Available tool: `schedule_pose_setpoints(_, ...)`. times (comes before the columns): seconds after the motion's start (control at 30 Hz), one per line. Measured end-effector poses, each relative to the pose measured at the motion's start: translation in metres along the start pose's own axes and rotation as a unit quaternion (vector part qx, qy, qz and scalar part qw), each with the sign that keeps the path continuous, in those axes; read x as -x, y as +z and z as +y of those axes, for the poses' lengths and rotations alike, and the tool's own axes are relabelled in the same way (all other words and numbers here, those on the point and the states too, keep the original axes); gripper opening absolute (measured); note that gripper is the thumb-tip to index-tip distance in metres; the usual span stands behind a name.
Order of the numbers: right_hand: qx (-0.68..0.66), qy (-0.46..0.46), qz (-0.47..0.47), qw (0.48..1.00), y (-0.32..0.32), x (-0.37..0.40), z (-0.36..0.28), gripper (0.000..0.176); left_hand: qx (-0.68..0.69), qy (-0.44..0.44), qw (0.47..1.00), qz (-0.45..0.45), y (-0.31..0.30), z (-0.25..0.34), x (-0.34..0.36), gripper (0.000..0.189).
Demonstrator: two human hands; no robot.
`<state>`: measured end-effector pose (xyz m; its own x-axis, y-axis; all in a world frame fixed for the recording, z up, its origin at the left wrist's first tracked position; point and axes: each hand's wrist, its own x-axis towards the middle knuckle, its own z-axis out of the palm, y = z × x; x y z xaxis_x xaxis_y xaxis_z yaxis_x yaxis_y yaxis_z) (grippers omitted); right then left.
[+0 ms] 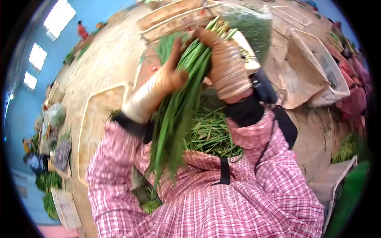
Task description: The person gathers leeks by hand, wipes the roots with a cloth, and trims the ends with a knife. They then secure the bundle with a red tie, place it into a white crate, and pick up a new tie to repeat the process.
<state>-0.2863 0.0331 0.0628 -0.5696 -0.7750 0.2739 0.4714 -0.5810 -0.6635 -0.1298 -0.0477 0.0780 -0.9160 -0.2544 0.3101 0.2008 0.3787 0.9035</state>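
Observation:
A bunch of green onions [189,75] hangs before my chest, pale root ends up and leaves trailing down towards my lap. My right hand [216,47], in a brown glove, wraps round it just below the root ends. Thin bands [233,69] circle that wrist in many turns. At the bunch's left edge is my left hand [172,73], gloved too, its thumb and fingers spread apart and the thumb against the leaves. More loose green stalks [212,133] lie in my lap below.
Ahead stand a cream crate [170,18] and a clear plastic bag of greens [252,33]. A shallow crate [89,119] lies at left. A lined white crate [329,63] is at right, close to a person in pink [351,95]. Other people and piles of greens line the left wall.

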Motion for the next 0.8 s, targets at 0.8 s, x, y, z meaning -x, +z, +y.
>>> schedule_pose_setpoints(0.8,0.343,0.078,-0.043,0.935,-0.161,-0.052,0.004,0.047,0.27,-0.455,0.841,0.111,0.0,-0.024,0.118,0.068)
